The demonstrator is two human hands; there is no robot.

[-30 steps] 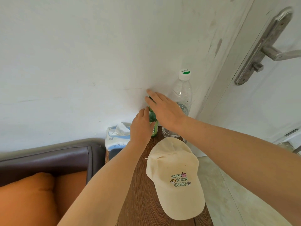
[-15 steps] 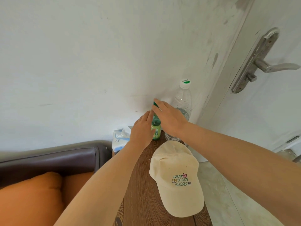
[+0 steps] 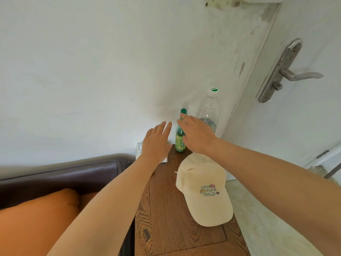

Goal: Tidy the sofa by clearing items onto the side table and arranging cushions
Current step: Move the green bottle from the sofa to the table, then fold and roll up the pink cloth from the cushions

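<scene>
A small green bottle (image 3: 179, 142) stands upright at the back of the wooden side table (image 3: 166, 209), by the wall. My left hand (image 3: 156, 143) hovers just left of it with straight fingers, apart from the bottle. My right hand (image 3: 196, 134) is spread over the bottle's right side, fingers straight, covering part of its neck; whether it touches is unclear. A cream cap (image 3: 204, 189) with "cute play jump" print lies on the table nearer to me. A tall clear water bottle (image 3: 210, 111) stands behind my right hand.
A tissue pack (image 3: 139, 149) sits at the table's back left, mostly hidden by my left hand. The dark sofa arm (image 3: 60, 174) and an orange cushion (image 3: 36, 224) lie to the left. A white door with a metal handle (image 3: 287, 72) is on the right.
Both hands have let go of the green bottle and opened. My left hand moved away to the left; the bottle now stands on its own.
</scene>
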